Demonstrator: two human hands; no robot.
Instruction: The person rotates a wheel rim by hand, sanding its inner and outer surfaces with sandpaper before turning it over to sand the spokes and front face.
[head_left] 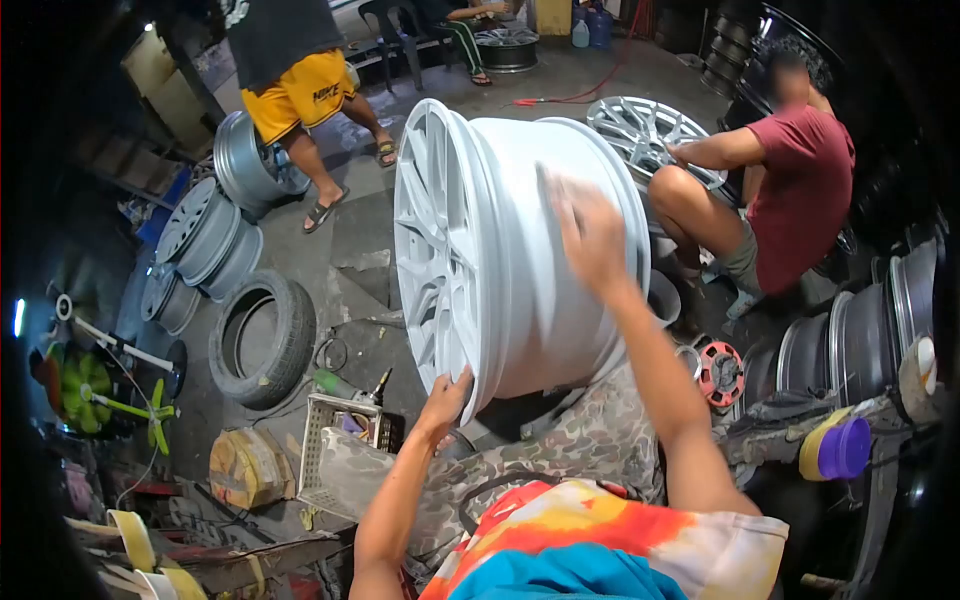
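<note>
A large pale silver-white wheel rim [520,260] stands on its edge before me, its spoked face turned left. My left hand [447,405] is closed round the lower lip of that face, thumb and fingers on the edge. Against the broad barrel, my right hand [590,235] is blurred by motion. A thin grey piece [547,185] shows at its fingertips; its kind is too smeared to make out. Camouflage cloth [560,445] covers my lap below the rim.
A tyre [262,340] and stacked rims [195,235] lie left, beside a basket [325,450] with a green power tool [345,385]. A person in a maroon shirt [800,190] crouches right at another rim [650,135]. Someone in yellow shorts [300,100] stands behind. More rims [855,340] line the right.
</note>
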